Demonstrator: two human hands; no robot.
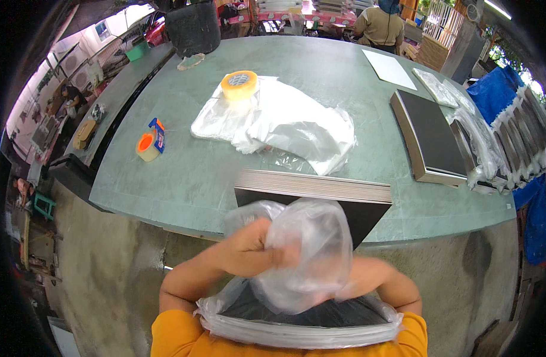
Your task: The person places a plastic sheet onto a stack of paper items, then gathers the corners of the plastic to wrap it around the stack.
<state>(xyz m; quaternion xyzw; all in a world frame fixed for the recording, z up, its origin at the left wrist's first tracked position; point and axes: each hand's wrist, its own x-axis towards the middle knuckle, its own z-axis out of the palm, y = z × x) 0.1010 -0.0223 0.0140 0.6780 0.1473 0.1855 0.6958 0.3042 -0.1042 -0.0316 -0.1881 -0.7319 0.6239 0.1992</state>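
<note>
Grasping fingers of the left hand (249,249) close on a crumpled, translucent plastic film (313,235), taken here as the hub of the clock; the right hand (363,277) lies at its 4 o'clock, blurred and partly covered, so whether it also grips cannot be told. Just beyond, at 12 o'clock, a black-faced stack of flat panels with pale, layered edges (311,184) stands at the near edge of a grey-green table (166,202). At 6 o'clock, close to the orange shirt (180,334), is a plastic-wrapped, dark-faced bundle (302,334). Farther off at 12 o'clock lies a heap of white plastic sheeting (296,113); at 11, a wide yellowish tape roll (238,85); at 10, an orange-and-blue tape dispenser (149,146); between 1 and 2, a thick, black-topped rectangular stack (430,134).
</note>
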